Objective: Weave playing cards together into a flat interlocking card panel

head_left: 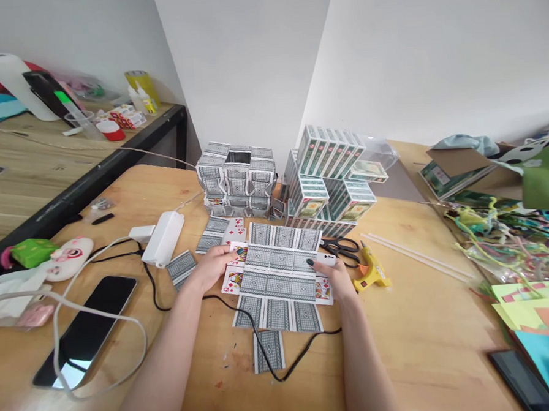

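Observation:
A flat panel of joined playing cards (277, 262), mostly backs up, lies in front of me. My left hand (216, 267) pinches its left edge, thumb on a face-up red card. At the right edge my right hand (331, 273) grips it, a dark-nailed thumb beside an ace. Further rows of cards (276, 316) show below the panel, and a single card (268, 351) lies nearest me. Behind stands a boxy structure built of cards (237, 178). What my fingers do under the panel is hidden.
Stacked card boxes (331, 184) stand at the back right. Black scissors (343, 248) and a yellow glue gun (372, 271) lie beside my right hand. A black cable (305, 351) crosses the table. A phone (90, 328) and a white power strip (163, 239) are at left.

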`<state>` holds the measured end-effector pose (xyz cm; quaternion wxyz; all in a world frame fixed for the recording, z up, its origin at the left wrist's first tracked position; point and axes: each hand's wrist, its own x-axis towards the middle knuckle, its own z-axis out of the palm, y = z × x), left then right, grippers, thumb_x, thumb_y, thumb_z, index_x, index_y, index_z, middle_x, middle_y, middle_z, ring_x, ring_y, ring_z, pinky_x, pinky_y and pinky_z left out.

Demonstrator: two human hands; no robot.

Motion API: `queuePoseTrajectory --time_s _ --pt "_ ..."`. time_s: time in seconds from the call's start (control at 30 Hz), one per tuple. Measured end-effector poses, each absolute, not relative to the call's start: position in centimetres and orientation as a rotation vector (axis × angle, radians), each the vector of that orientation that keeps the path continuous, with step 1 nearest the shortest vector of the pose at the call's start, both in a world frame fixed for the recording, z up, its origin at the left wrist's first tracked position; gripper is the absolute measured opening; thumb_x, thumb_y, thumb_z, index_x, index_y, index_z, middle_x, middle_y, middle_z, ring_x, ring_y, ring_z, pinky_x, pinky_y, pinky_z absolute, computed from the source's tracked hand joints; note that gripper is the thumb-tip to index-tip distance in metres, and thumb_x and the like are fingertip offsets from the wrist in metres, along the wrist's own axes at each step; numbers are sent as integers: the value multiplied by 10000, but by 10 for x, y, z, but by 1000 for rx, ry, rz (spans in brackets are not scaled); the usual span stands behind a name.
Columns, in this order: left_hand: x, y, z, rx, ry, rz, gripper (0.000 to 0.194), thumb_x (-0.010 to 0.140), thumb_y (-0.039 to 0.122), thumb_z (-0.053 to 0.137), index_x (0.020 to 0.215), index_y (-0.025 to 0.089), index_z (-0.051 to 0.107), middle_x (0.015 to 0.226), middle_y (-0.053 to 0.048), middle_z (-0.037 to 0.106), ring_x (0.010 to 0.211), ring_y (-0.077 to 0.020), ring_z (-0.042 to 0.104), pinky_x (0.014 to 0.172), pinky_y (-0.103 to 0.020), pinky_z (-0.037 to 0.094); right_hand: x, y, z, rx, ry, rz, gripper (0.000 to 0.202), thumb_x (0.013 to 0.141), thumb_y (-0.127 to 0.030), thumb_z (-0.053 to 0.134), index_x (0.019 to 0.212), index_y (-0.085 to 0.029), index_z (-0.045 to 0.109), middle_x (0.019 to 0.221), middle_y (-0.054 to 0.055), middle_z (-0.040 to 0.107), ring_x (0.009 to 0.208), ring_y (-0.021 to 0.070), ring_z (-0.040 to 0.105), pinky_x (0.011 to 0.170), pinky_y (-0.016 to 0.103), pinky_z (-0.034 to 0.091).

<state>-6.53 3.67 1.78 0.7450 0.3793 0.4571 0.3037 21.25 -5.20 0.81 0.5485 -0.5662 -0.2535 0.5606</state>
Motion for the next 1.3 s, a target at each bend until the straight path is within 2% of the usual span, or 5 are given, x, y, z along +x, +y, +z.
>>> queuePoseTrajectory --time_s 0.27,0.73,0.97,1.1,1.3 --pt "-65 38 16 820 990 667 278 590 264 724 821 121 665 755 -75 714 684 -229 670 685 -352 518 212 -52 8 -1321 -607 1319 305 516 -321 797 768 -170 713 776 59 733 672 255 673 663 374 529" --pt "-66 39 14 737 986 696 271 620 225 707 866 133 640 763 -63 715 683 -224 675 665 -346 528 209 -52 11 -1318 -594 1319 300 515 -326 798 746 -159 703 737 55 729 631 240 666 606 342 530" --pt "-73 37 13 786 925 698 207 623 306 718 749 151 665 747 -38 714 735 -199 659 711 -296 489 212 -53 10 -1304 -500 1276 272 500 -319 805 702 -172 697 724 49 728 602 235 662 568 327 529" --pt "-71 35 14 936 927 641 272 572 303 758 776 135 692 699 -42 711 711 -206 651 702 -295 465 211 -53 10 -1288 -477 1274 273 495 -307 808 704 -171 697 736 41 729 598 224 658 565 312 525" --pt "-67 36 12 1031 957 666 326 592 354 743 829 134 704 705 -50 713 734 -219 645 717 -308 459 210 -53 9 -1275 -473 1272 274 509 -293 806 727 -163 701 742 44 729 599 215 658 579 309 523"
